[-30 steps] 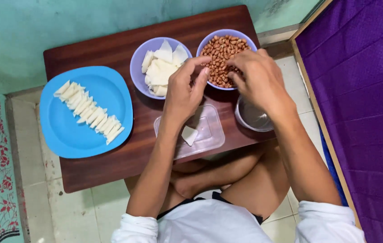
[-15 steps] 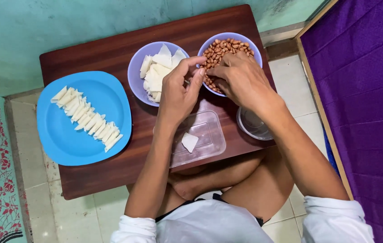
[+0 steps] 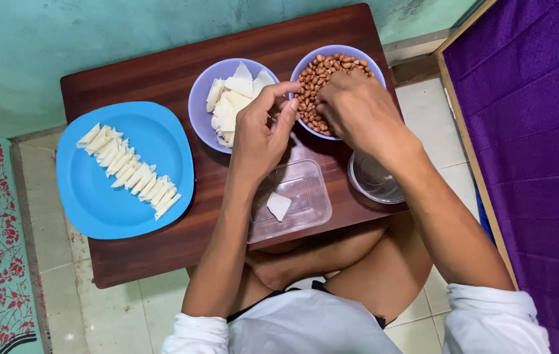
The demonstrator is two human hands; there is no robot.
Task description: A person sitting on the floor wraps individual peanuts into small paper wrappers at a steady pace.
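Seen from above, over a low dark wooden table point(image 3: 161, 72). Compared with a second ago: right hand point(image 3: 351, 108) moved further into the purple bowl of peanuts point(image 3: 322, 98), now covering the middle and right of the heap where before only the fingertips reached the rim; left hand point(image 3: 260, 134) shifted slightly left and nearer, now between the two bowls rather than over the peanut bowl's edge. Taken together, judged as a picking-up of nuts under way, with nothing yet carried off. Right hand: fingers curled downward onto the peanuts, tips hidden beneath the knuckles, so whether closed on any nuts cannot be told. Left hand: thumb and forefinger drawn close in a narrow pinch just at the peanut bowl's left rim, with possibly a small item between the tips, too small to confirm. To the left of the peanuts, touching rims or nearly so, a second purple bowl of white wrapper pieces point(image 3: 230, 101). Nearer the body, a clear rectangular container point(image 3: 299, 203) holding one white piece point(image 3: 278, 205), and just right of it a small clear round bowl point(image 3: 374, 177), partly under the right forearm. At far left, a blue plate point(image 3: 96, 196) bearing a diagonal row of folded white rolls point(image 3: 128, 170).
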